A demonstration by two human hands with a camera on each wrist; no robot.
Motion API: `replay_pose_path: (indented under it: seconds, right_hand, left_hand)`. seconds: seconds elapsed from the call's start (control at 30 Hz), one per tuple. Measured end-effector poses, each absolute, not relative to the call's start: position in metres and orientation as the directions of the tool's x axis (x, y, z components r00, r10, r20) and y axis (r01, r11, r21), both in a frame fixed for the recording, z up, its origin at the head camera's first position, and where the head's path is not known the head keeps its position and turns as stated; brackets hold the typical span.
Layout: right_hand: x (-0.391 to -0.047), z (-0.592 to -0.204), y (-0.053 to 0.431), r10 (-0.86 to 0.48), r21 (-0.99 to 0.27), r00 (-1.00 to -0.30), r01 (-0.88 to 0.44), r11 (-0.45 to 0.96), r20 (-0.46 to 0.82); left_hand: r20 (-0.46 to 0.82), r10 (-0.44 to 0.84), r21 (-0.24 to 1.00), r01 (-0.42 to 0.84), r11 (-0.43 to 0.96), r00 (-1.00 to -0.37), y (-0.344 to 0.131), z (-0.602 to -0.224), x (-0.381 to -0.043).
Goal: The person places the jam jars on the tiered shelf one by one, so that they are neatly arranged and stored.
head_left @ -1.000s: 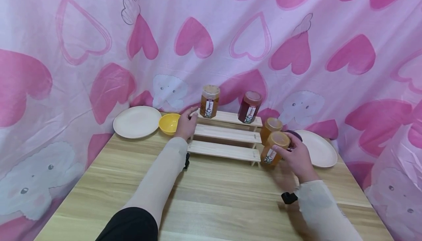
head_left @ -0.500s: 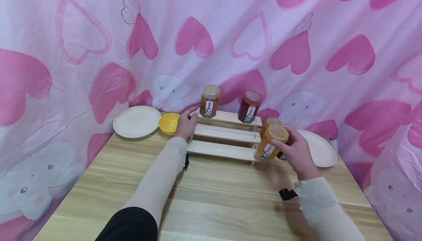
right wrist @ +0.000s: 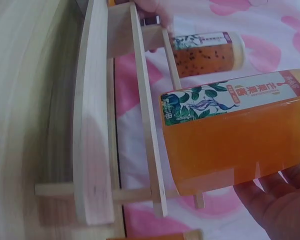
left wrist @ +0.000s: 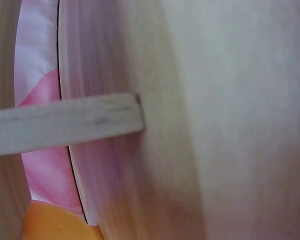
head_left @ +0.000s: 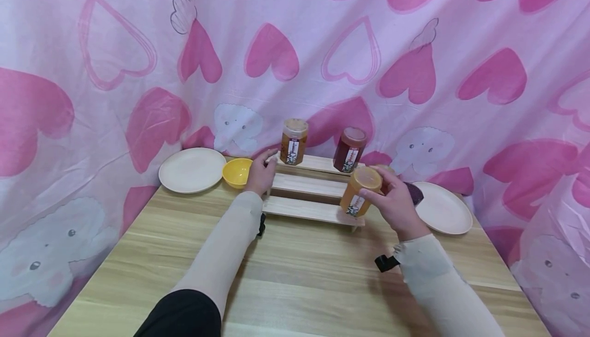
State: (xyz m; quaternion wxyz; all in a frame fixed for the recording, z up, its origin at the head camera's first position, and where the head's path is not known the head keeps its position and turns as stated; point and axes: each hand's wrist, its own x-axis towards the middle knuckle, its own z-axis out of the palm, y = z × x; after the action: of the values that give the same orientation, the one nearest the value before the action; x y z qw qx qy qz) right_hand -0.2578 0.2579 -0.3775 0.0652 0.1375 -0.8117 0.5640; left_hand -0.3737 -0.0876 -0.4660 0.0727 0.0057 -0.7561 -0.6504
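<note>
My right hand (head_left: 396, 204) grips a jar of orange jam (head_left: 355, 198) with a clear lid, fingers and thumb around its upper part. The jar tilts in front of the right end of a three-step wooden rack (head_left: 304, 209); the right wrist view shows its label and orange jam (right wrist: 235, 135) close up. My left hand (head_left: 261, 173) holds the left end of the rack's top step. On that step stand an amber jar with dark seeds (head_left: 294, 145) at left and a dark red jar (head_left: 349, 152) at right.
Behind my right hand are a mostly hidden amber jar and a jar with a dark purple lid (head_left: 416, 193). A white plate (head_left: 444, 209) lies at the right, another plate (head_left: 191, 170) at the left beside a yellow bowl (head_left: 236, 173). A heart-patterned curtain (head_left: 276, 91) hangs behind.
My right hand has lifted the orange jam jar from beside the rack and carried it left, over the rack's right end. My left hand has stayed in place.
</note>
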Motion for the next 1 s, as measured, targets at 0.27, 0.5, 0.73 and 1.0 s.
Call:
replay_pose_path:
  seconds: [0.27,0.5,0.73,1.0]
  right_hand:
    - [-0.269,-0.373,0.236,-0.22,-0.907,-0.941,-0.312,0.282,0.255]
    - [-0.28,-0.375,0.221,-0.254,-0.92,-0.937,-0.301,0.25,0.238]
    - [-0.289,-0.372,0.209,-0.278,-0.936,-0.945,-0.247,0.251,0.174]
    - [-0.304,-0.374,0.199,-0.293,-0.941,-0.941,-0.244,0.234,0.171]
  left_hand:
    - [0.092,-0.105,0.985,0.075,0.158,-0.99,-0.088,-0.466,-0.373]
    - [0.078,-0.094,0.987,0.064,0.149,-0.992,-0.088,-0.466,-0.375]
    - [0.067,-0.095,0.988,0.052,0.148,-0.993,-0.088,-0.466,-0.376]
    - [0.079,-0.096,0.986,0.064,0.154,-0.992,-0.089,-0.464,-0.374]
